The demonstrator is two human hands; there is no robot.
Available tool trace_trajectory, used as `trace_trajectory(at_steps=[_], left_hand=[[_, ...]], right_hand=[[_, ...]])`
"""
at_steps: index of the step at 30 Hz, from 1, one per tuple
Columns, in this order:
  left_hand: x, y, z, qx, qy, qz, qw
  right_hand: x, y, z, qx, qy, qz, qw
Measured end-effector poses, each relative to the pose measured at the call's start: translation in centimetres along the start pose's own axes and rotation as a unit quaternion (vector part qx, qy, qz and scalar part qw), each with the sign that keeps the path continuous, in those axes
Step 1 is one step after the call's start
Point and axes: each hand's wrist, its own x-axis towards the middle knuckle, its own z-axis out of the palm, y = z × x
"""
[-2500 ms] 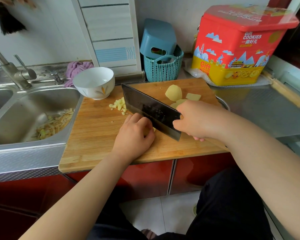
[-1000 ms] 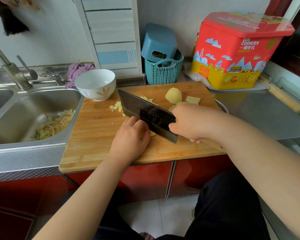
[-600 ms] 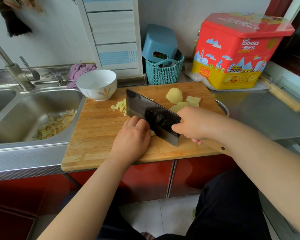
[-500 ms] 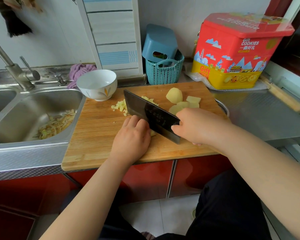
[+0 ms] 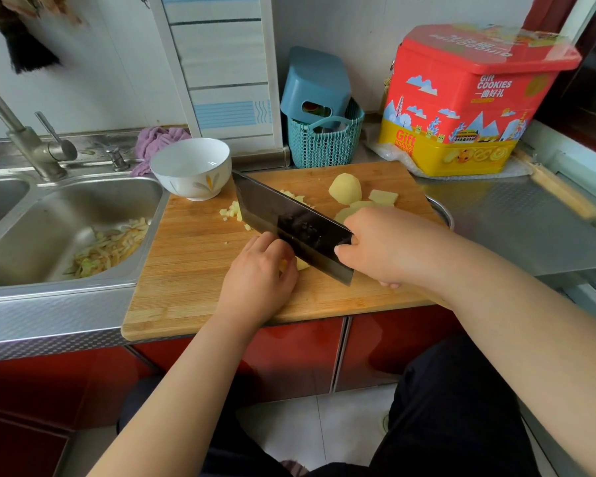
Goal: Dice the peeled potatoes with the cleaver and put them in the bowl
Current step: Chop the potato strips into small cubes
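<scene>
My right hand [image 5: 379, 246] grips the handle of a dark cleaver [image 5: 289, 225] whose blade runs diagonally over the wooden cutting board [image 5: 186, 270]. My left hand [image 5: 258, 273] is curled over potato pieces [image 5: 301, 265] right beside the blade; most of them are hidden under it. A small heap of potato dice [image 5: 233, 211] lies past the blade tip. A peeled potato half [image 5: 345, 188] and flat slices [image 5: 383, 196] sit at the board's far right. The white bowl [image 5: 191, 166] stands at the board's far left corner, with nothing visible inside.
A steel sink [image 5: 42, 235] holding potato peelings [image 5: 111, 249] lies left of the board, with a tap [image 5: 25, 142] behind. A teal basket [image 5: 324, 142] and a red and yellow cookie tin [image 5: 468, 101] stand at the back. A steel counter [image 5: 516, 228] extends right.
The cleaver has gone up and down beside my left hand in chopping strokes. My left hand has stayed on the potato pieces. The bowl and the other potato pieces have not moved.
</scene>
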Motion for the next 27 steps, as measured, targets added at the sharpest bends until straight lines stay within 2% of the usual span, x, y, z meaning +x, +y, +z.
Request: trace_trajectory(at_steps=[20,27], left_hand=[[0.2,-0.2,-0.2,-0.005,-0.008,0.010,1.000],[-0.4,-0.1,-0.6,-0.029,0.018,-0.030,0.999]], right_hand=[[1.6,1.0,0.9,0.047,-0.075,0.040,0.995],[1.3,1.5,0.6,0.069,-0.032,0.035,0.996]])
